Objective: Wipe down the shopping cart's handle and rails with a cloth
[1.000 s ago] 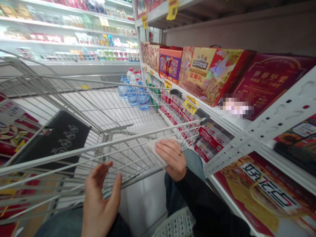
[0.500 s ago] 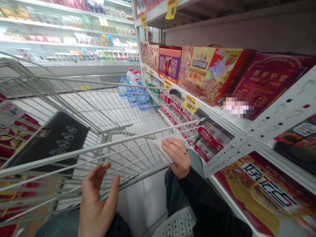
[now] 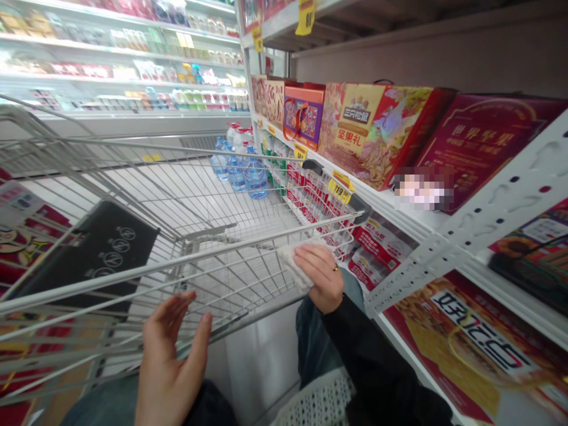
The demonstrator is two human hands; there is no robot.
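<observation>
Head view: a white cloth (image 3: 293, 266) is pressed by the right hand (image 3: 322, 278) against the wires of a shopping cart (image 3: 199, 195), just under the top rail (image 3: 186, 261) near the far right corner. The fingers are closed down over the cloth, so it is gripped (thumb hidden, so a true pinch cannot be confirmed). A ring is worn on that hand, and a black sleeve (image 3: 381, 361) runs back from the wrist. The left hand (image 3: 171, 361) is released, with fingers spread and palm turned toward the cart's near side. It is just beside the wires; contact cannot be told. The cloth is judged light, soft and limp, best held as a bunched pad under the fingers, with some risk of snagging at wire joints. The cart is judged stiff and light for its bulk, with slick steel wire; the top rail is the obvious hold, and rolling is likely if it is pushed unbraced. A black flap (image 3: 95, 257) lies against the cart's left side. On the right, a shelf edge (image 3: 381, 198) with a yellow price tag (image 3: 339, 190) runs close along the cart, so room on that side is judged tight. Gift boxes (image 3: 368, 136) stand on the shelf, and bottled water (image 3: 255, 177) sits beyond the far end of the cart. A refrigerated case (image 3: 119, 77) lines the left side of the aisle.
</observation>
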